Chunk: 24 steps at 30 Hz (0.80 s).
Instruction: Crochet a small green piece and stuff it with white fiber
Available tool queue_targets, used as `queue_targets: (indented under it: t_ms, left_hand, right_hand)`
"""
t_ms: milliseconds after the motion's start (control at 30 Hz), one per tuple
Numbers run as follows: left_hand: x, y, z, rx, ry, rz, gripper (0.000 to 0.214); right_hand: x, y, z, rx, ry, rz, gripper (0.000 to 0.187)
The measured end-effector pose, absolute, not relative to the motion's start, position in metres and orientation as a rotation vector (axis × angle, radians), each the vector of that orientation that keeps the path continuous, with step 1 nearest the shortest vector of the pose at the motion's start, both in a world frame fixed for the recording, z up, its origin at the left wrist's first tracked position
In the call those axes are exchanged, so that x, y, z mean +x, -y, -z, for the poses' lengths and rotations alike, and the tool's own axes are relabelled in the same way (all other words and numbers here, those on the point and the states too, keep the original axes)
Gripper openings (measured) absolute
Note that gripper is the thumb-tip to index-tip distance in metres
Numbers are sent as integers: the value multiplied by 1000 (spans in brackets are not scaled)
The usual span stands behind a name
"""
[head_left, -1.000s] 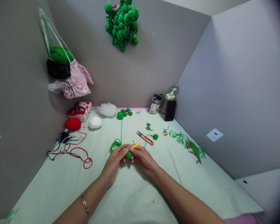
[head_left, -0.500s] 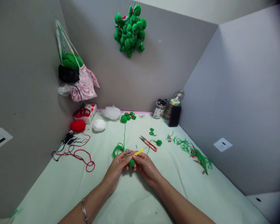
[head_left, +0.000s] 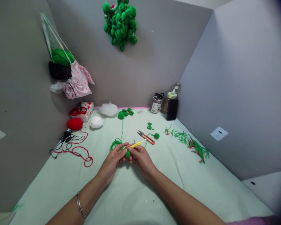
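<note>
Crochet piece (head_left: 127,154): small, rounded, bright green, matching the loose yarn; too small in view to read single stitches.
Position: middle of the scene, between left hand (head_left: 113,160) and right hand (head_left: 141,158), above the pale cloth (head_left: 121,200); contact with the cloth, cannot tell.
Left hand: fingers bent, thumb and fingertips pinching the crochet piece from the left.
Right hand: closed on the yellow handle of a hook (head_left: 136,144), whose metal shaft points far and right.
Green yarn (head_left: 115,144): loose loops just beyond the left hand; one strand runs far to a green ball (head_left: 121,115).
Orange snips (head_left: 147,138): far and right of the hands, blades angled far-left.
Small ball (head_left: 156,136): just right of the orange snips, round, similar green, yarn tail attached.
</note>
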State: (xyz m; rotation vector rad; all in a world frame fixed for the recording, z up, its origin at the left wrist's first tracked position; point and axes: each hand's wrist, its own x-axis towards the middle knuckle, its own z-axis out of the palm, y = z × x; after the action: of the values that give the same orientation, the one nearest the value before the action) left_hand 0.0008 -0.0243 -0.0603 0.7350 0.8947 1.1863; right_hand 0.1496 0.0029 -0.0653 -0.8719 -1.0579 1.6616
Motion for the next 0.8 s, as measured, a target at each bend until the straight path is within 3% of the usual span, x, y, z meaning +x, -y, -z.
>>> queue_targets:
  t_ms: [300, 633, 800]
  left_hand:
    - [-2, 25, 54, 701, -761, -1176, 58]
    - [-2, 26, 54, 655, -775, -1166, 53]
    - [-3, 25, 51, 667, -839, -1173, 66]
  right_hand:
    - [141, 12, 58, -866, 1090, -1326, 28]
    - [141, 14, 53, -875, 1132, -1330, 32]
    - [144, 14, 51, -873, 1157, -1379, 29]
